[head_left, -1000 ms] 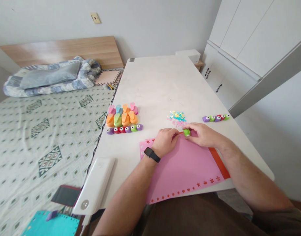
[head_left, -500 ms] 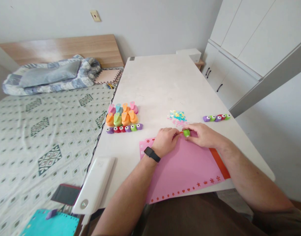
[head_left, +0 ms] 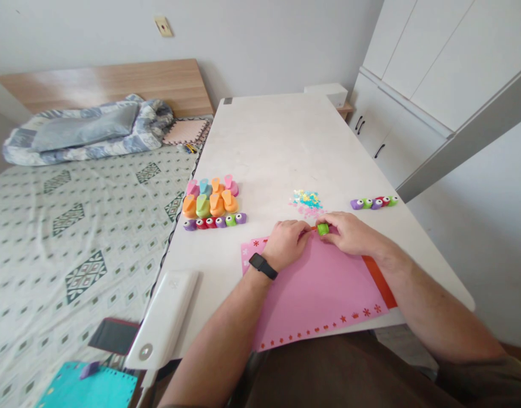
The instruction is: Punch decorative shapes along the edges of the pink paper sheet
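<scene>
One row of cut-out shapes (head_left: 317, 330) lines the near edge of the pink sheet (head_left: 323, 283); at its far edge the left hand (head_left: 288, 241) pinches the paper, fingertips together, while the right hand (head_left: 344, 231) closes around a small green punch (head_left: 323, 229), though whether it is pressed is hard to tell. Punching that edge seems in hand, calling next for a squeeze, sheet steady, short of the confetti (head_left: 308, 199).

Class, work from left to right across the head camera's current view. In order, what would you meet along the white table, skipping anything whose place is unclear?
Long white device → left row of small punches → left hand → green punch in the right hand → right row of small punches.
</scene>
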